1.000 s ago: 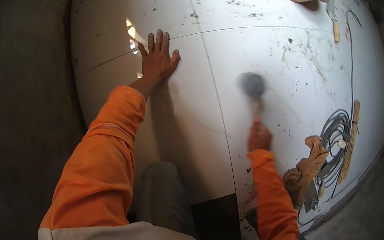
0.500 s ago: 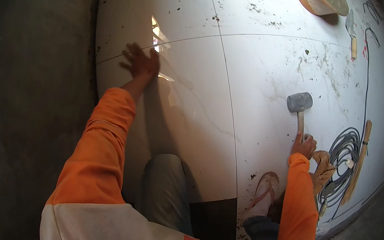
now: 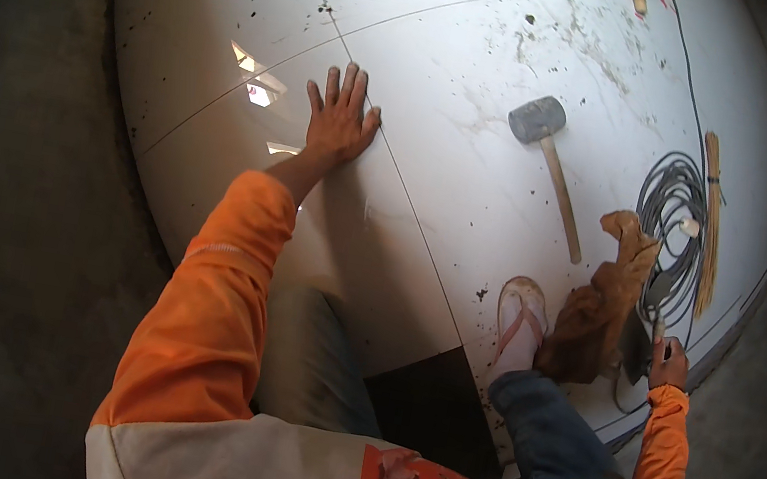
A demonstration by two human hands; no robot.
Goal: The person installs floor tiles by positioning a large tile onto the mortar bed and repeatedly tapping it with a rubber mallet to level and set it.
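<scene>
My left hand (image 3: 337, 120) lies flat on a large white floor tile (image 3: 395, 231), fingers stretched out, beside the joint line with the neighbouring tile. At the far right, my right hand (image 3: 671, 366) is closed around the handle of a small trowel (image 3: 661, 288), whose grey blade points away from me over a coil of cable. A rubber mallet (image 3: 537, 119) with a grey head and wooden handle lies on the tiles between my hands, touched by neither. Next to my right hand is a crumpled brown cloth or sack (image 3: 595, 310).
A coil of grey cable (image 3: 658, 189) and a bundle of thin sticks (image 3: 709, 233) lie along the right side. A dark square gap (image 3: 432, 405) opens between my legs. My sandalled foot (image 3: 521, 313) stands beside the cloth. Dirt crumbs dot the tiles.
My right hand has let go of the mallet, left it on the tiles, and moved right to the trowel. My left hand has shifted right across the tile. The view has turned somewhat.
</scene>
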